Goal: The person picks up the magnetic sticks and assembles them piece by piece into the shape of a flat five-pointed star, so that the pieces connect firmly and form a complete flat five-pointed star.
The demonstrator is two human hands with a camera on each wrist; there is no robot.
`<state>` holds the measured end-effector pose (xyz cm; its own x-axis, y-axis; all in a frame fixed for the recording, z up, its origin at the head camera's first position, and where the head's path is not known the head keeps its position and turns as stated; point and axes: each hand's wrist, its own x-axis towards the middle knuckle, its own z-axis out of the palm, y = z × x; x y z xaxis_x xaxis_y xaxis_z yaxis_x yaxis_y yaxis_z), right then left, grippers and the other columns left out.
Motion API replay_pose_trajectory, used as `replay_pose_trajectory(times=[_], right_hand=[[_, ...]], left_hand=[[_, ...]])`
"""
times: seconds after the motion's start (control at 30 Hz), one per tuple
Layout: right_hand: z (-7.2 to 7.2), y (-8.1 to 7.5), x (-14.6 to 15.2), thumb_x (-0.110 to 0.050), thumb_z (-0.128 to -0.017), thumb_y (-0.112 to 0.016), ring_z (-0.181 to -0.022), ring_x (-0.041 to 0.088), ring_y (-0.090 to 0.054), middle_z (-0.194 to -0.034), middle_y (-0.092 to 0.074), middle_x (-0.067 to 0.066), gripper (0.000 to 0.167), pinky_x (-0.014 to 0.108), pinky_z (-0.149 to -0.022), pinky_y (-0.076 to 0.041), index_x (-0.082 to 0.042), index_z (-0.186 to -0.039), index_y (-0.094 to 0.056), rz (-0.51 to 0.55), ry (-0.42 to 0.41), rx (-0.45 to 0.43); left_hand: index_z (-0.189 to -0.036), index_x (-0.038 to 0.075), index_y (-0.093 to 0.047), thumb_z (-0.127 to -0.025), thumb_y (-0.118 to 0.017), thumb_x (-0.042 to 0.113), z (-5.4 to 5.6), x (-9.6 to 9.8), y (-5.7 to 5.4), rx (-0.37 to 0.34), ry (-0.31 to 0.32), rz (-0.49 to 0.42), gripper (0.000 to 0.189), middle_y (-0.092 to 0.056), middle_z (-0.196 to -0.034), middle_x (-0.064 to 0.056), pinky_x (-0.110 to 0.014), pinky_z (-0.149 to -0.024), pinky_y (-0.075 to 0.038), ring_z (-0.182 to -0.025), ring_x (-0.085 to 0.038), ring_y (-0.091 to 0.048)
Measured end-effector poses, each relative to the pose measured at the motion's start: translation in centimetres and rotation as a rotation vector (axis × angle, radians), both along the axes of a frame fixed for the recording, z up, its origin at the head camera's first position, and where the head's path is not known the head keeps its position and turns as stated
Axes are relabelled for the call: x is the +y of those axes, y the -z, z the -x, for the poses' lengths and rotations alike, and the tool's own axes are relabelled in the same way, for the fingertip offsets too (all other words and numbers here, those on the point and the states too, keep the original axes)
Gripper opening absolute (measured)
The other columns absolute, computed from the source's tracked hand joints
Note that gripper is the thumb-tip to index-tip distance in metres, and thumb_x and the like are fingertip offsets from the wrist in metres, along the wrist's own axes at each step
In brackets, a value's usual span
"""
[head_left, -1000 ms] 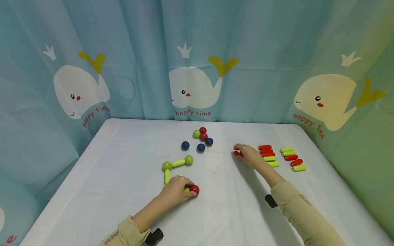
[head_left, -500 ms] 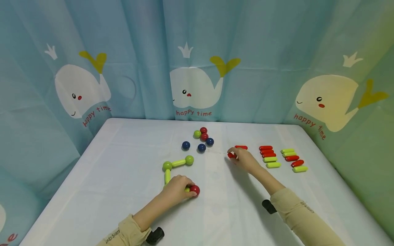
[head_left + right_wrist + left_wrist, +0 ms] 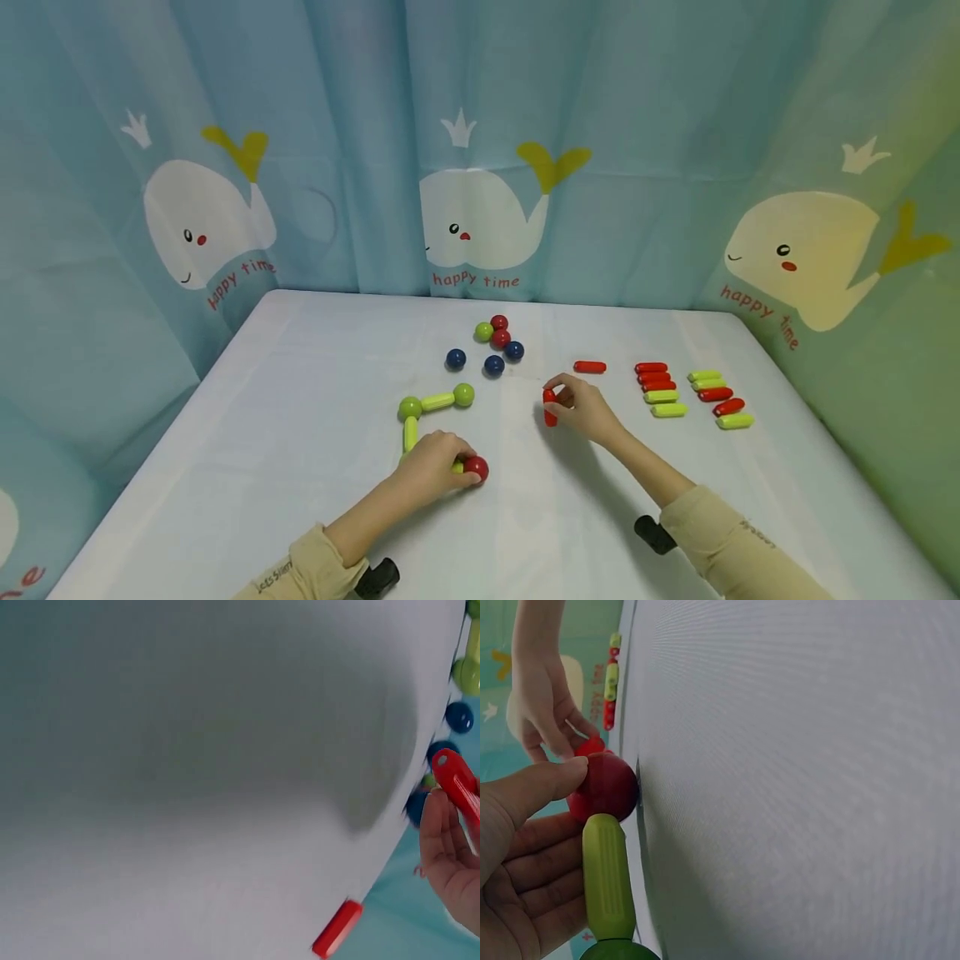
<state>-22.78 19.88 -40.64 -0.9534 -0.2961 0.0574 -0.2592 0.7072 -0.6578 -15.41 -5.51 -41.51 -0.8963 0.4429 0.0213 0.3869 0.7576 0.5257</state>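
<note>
My left hand [image 3: 429,467] pinches a red ball [image 3: 477,469] between thumb and fingers. In the left wrist view a green stick [image 3: 607,877] joins that ball to a green ball [image 3: 619,950]. More of this structure shows beyond the hand: an upright-running green stick [image 3: 410,434], a corner green ball [image 3: 410,407], another stick [image 3: 438,402] and an end ball [image 3: 463,394]. Part of it is hidden under the left hand. To the right, my right hand [image 3: 588,408] holds a red stick [image 3: 550,408] by thumb and fingertips, its length pointing toward me; a hole shows in its end [image 3: 442,760].
Loose blue balls [image 3: 493,366], red balls [image 3: 501,338] and a green ball [image 3: 483,332] lie at the back middle. A single red stick [image 3: 590,367] lies behind the right hand. Further right are two columns of red and green sticks [image 3: 665,410] on the white table [image 3: 330,358].
My right hand has moved left and nearer to me with a red stick, which has turned lengthwise toward me. Another red stick behind it has come into view. The left hand stays on the red ball.
</note>
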Motion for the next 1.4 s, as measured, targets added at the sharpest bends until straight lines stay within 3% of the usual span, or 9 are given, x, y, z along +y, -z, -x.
replay_pose_trajectory(times=[0.1, 0.27, 0.47, 1.07, 1.4], right_hand=[[-0.7, 0.0, -0.5, -0.002, -0.085, -0.064, -0.065, 0.014, -0.057, -0.081, -0.066, 0.014, 0.025, 0.023, -0.062, -0.052, 0.006, -0.108, -0.056, 0.127, 0.041, -0.101], [-1.9, -0.1, -1.4, 0.001, -0.088, -0.058, -0.062, 0.016, -0.062, -0.078, -0.06, 0.009, 0.031, 0.027, -0.064, -0.056, 0.013, -0.114, -0.048, 0.358, 0.021, -0.31], [-3.0, 0.2, -2.7, 0.001, -0.089, -0.056, -0.065, 0.013, -0.066, -0.08, -0.055, 0.004, 0.031, 0.029, -0.067, -0.057, 0.016, -0.114, -0.045, 0.502, -0.021, -0.423], [-3.4, 0.8, -5.5, 0.0, -0.09, -0.056, -0.065, 0.011, -0.066, -0.077, -0.059, 0.003, 0.031, 0.03, -0.069, -0.057, 0.015, -0.115, -0.045, 0.548, -0.086, -0.576], [-2.9, 1.0, -5.8, 0.001, -0.089, -0.058, -0.066, 0.01, -0.065, -0.076, -0.063, 0.004, 0.026, 0.029, -0.069, -0.057, 0.015, -0.11, -0.051, 0.478, -0.083, -0.525]], left_hand=[[-0.095, 0.004, -0.074, -0.076, -0.078, 0.023, 0.0, 0.0, 0.1, 0.011, 0.005, 0.0, 0.027, -0.071, -0.085, -0.002, -0.023, -0.068, -0.047, -0.076, -0.01, -0.057], [-0.095, 0.004, -0.074, -0.076, -0.078, 0.023, 0.0, 0.0, 0.3, 0.016, 0.017, -0.005, 0.027, -0.072, -0.085, -0.002, -0.023, -0.067, -0.046, -0.076, -0.01, -0.057], [-0.094, 0.005, -0.074, -0.076, -0.078, 0.024, 0.1, -0.1, 0.4, 0.024, 0.019, -0.009, 0.027, -0.072, -0.084, -0.001, -0.023, -0.067, -0.046, -0.075, -0.009, -0.057], [-0.092, 0.005, -0.074, -0.076, -0.078, 0.022, 0.2, -0.1, 0.3, 0.02, 0.032, -0.03, 0.024, -0.071, -0.082, -0.001, -0.019, -0.062, -0.041, -0.069, -0.005, -0.051], [-0.09, 0.005, -0.075, -0.076, -0.078, 0.022, 0.3, -0.1, 0.4, 0.031, 0.043, -0.041, 0.022, -0.069, -0.077, 0.002, -0.017, -0.059, -0.038, -0.065, -0.003, -0.046]])
